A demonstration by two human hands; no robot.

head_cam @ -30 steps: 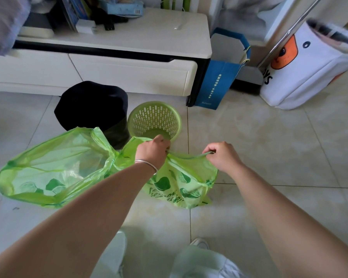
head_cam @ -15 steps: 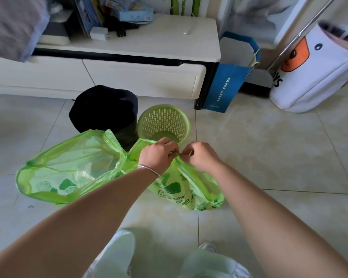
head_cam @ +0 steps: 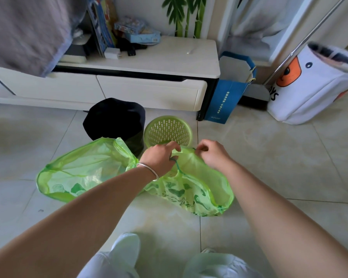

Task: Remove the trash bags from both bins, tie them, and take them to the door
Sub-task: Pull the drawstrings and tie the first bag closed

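Note:
Two translucent green trash bags lie on the tiled floor in front of me. The left green bag lies slack, its mouth towards my left wrist. My left hand and my right hand both pinch the top rim and drawstring of the right green bag, close together. Behind them stand a green slotted bin with no bag in it and a dark bin lined in black.
A low white cabinet runs along the back. A blue paper bag leans at its right end, and a white tote stands further right beside a metal pole. My shoes show at the bottom.
My hands came together at the bag's rim from a spread grip, then parted slightly. The view tilted up, showing more of the cabinet top.

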